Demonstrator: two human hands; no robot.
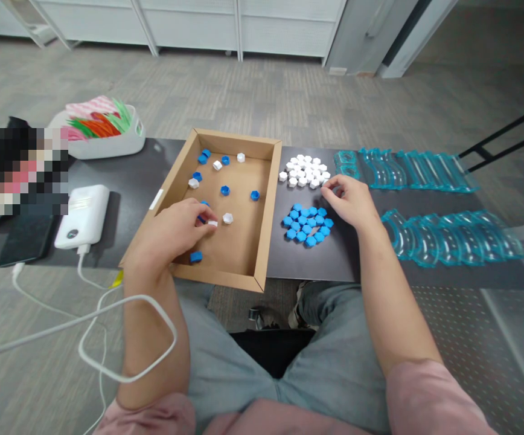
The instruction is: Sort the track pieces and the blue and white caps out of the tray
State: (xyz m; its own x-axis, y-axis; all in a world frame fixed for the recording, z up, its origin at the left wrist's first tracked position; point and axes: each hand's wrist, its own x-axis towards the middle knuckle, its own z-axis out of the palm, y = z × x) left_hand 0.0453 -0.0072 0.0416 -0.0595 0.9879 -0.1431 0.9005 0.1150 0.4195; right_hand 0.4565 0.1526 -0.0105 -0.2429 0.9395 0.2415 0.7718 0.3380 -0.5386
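My left hand [178, 226] reaches into a shallow cardboard box [268, 211]. Its thumb and fingers are closed on a small white hexagonal piece [212, 223]. Several blue hexagonal pieces [224, 190] and white ones [228, 218] lie scattered on the box floor, some partly under the hand. To the right of the box is a cluster of white hexagonal pieces [305, 171], and nearer me a cluster of blue ones [307, 225]. My right hand [346, 196] is at the white cluster's right edge, fingers curled together; whatever is between their tips is hidden.
Rows of clear teal plastic parts [452, 238] lie on the dark table [329, 266] at right. On the left are a white power bank [83, 216], a black phone [29, 238], looping white cables [153, 299] and a white basket [117, 142] of colourful items.
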